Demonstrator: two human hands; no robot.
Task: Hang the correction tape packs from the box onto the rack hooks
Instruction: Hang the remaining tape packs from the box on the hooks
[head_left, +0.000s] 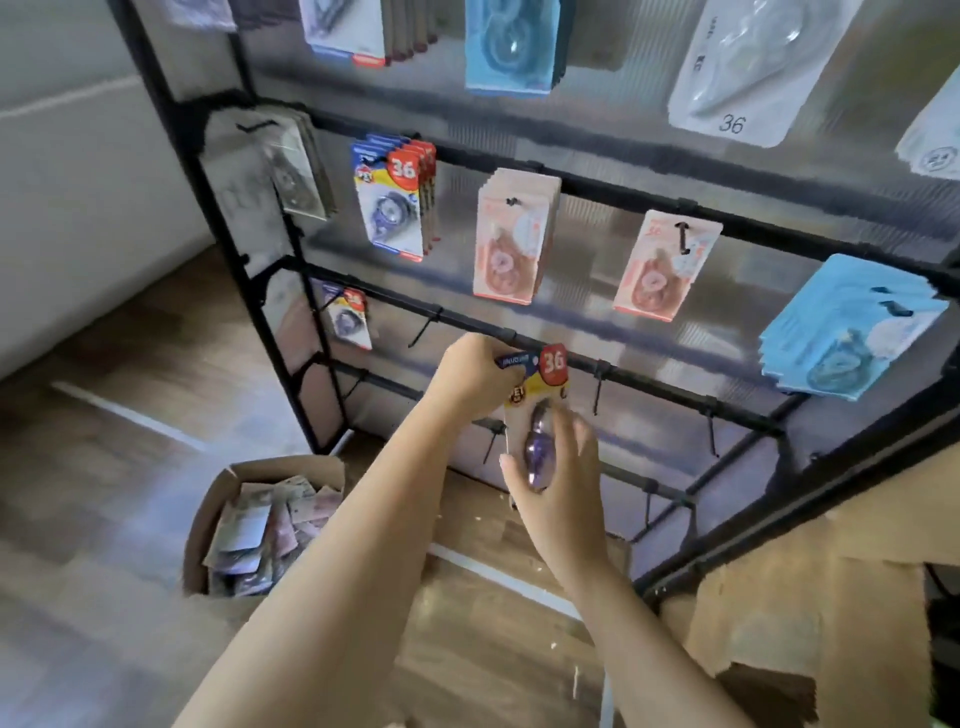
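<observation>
Two hands lifted one correction tape pack toward a bare rack hook.

Nearest, the right hand (558, 486) cupped the lower end of the pack (537, 415), fingers wrapped around it; the left hand (475, 371) pinched its top corner. The pack stood upright, its hanging hole just below the rail (649, 384). One open box (260, 525) of packs sat on the floor, left.
</observation>
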